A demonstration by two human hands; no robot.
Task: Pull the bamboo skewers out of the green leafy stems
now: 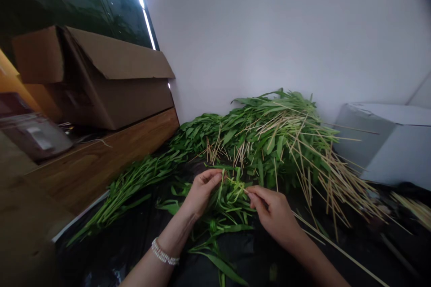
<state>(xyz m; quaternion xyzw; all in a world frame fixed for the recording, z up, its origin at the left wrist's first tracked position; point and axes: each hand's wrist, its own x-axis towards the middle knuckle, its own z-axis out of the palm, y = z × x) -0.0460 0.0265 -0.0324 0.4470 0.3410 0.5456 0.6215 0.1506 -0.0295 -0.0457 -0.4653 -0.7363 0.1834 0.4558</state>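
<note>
My left hand (204, 190), with a white beaded bracelet on its wrist, pinches a pale green stem (222, 174) between thumb and fingers. Close by on the right, my right hand (269, 206) is closed on a thin wooden stick (245, 190) whose tip points toward the left fingertips. Cut green leaves and stems (232, 206) lie loosely beneath and between both hands. Whether the stick's tip touches the stem is too small to tell. Another length of thin stick (340, 249) runs from behind the right wrist to the lower right.
A large heap of leafy greens with sticks (279, 130) lies against the white wall. To the left are a loose leafy bunch (124, 188), a wooden ledge (134, 141) and an open cardboard box (131, 94). A white box (393, 143) stands right. Black sheeting (134, 237) covers the surface.
</note>
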